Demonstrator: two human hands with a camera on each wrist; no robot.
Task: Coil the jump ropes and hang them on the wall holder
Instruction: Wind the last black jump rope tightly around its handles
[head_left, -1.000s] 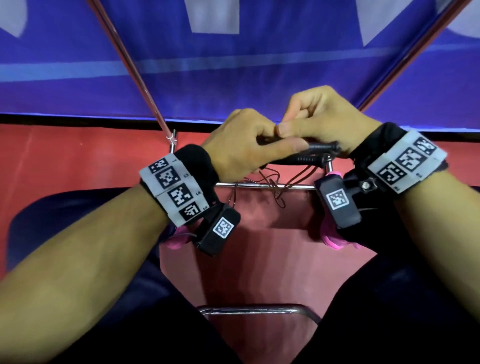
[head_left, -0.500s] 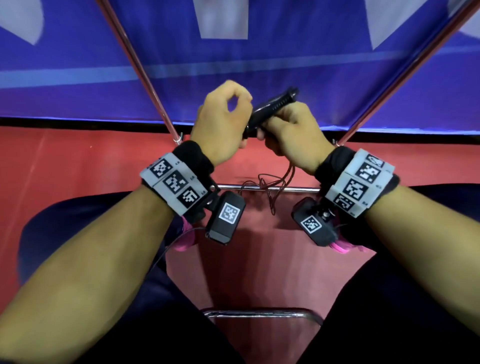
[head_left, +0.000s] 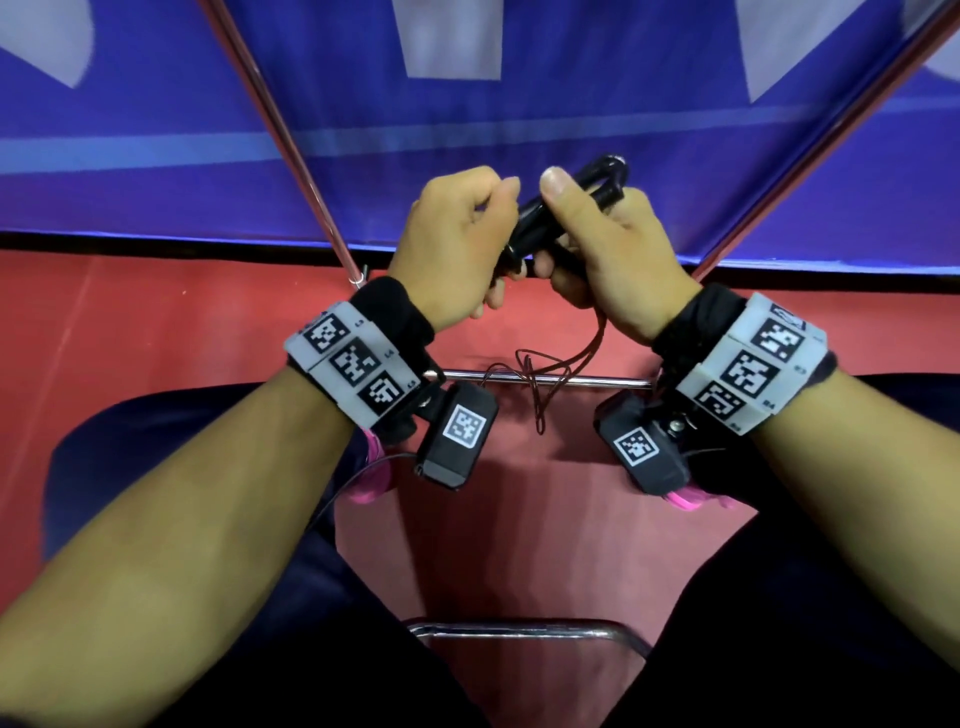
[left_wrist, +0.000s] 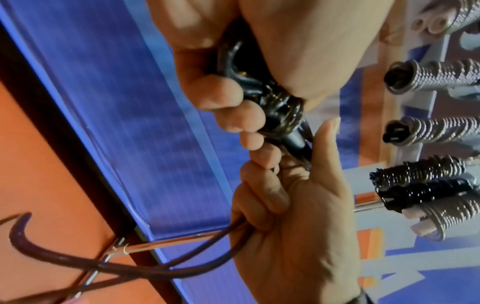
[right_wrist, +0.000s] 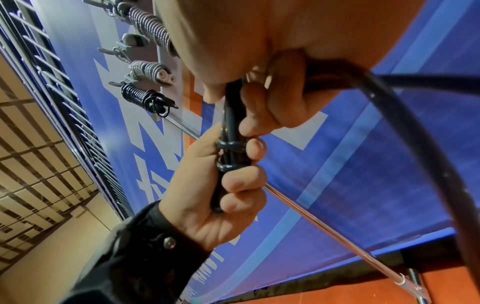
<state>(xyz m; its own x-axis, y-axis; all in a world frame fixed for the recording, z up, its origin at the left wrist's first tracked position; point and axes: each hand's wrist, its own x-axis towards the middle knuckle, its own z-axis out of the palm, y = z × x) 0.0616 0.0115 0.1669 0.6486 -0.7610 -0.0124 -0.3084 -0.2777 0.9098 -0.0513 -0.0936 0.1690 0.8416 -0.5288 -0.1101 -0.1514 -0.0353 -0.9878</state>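
Handles (head_left: 597, 184) have tipped up toward the far wall, clenched in my right hand (head_left: 618, 260) and left hand (head_left: 452, 249), which feeds the cord (right_wrist: 375, 92), best wound snug.

Your left hand (head_left: 457, 244) and right hand (head_left: 615, 260) both clutch the black plastic jump-rope handles (head_left: 532, 218) before the blue banner (head_left: 519, 130); their thin dark-red cord (head_left: 540, 405) dangles across the horizontal chrome bar (head_left: 613, 383).

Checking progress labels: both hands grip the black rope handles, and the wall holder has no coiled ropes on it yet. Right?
One slip. The left hand and right hand do grip the black handles, but the wall holder already carries several coiled ropes, as the left wrist view shows.
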